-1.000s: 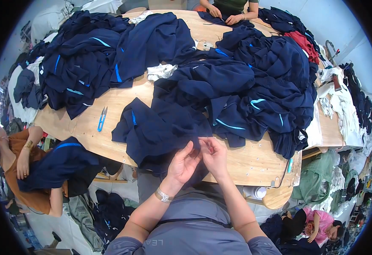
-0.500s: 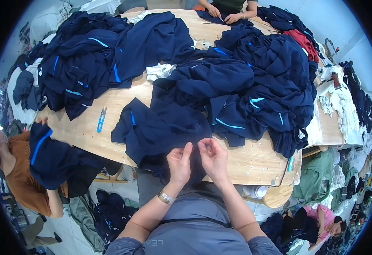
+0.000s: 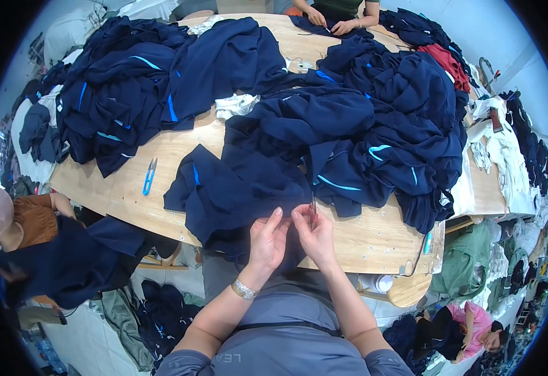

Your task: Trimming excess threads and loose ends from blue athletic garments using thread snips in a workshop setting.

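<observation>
Rumpled navy garment point(image 3: 239, 191) just beyond our hands

We see pale lettering point(image 3: 227, 358) on the grey shirt point(image 3: 286, 335) below the hands. The right hand point(image 3: 315, 238) closes around a slim tool point(image 3: 313, 212) — mostly hidden by fingers. Just beside it, the left hand point(image 3: 269, 241) has thumb and fingertips near each other; whether they pinch cloth, we cannot tell. The garment lies creased on the table point(image 3: 374, 247), a bright blue strip point(image 3: 196, 175) left of both hands — its near end partly hidden behind them.
</observation>
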The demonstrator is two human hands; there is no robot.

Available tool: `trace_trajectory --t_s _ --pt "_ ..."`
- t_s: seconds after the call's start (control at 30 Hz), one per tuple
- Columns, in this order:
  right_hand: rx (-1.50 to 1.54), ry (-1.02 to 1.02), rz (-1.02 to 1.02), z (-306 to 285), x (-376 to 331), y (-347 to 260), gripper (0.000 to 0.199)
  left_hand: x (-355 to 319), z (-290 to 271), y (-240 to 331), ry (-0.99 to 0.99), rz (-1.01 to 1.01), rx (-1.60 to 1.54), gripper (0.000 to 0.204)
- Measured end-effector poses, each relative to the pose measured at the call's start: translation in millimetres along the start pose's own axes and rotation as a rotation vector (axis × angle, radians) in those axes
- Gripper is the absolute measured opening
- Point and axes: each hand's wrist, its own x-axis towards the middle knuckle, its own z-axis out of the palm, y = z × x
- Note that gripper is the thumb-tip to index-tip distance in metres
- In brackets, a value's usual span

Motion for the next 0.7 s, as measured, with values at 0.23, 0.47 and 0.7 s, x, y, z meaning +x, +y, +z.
trace_trajectory --t_s 0.23,0.47,0.7 --pt "-0.261 0.019 -0.229 -10.7 -4.0 -12.0 0.015 -1.0 5.0 5.4 0.055 0.068 0.069 0.011" --pt "-0.694 -0.057 -0.408 -18.7 -5.2 -3.8 0.022 -3.6 3.7 6.5 -0.021 0.091 0.061 0.012" --pt "-0.812 -0.010 -0.446 -17.1 -5.3 -7.2 0.022 -5.1 8.3 7.3 0.010 0.105 0.094 0.016"
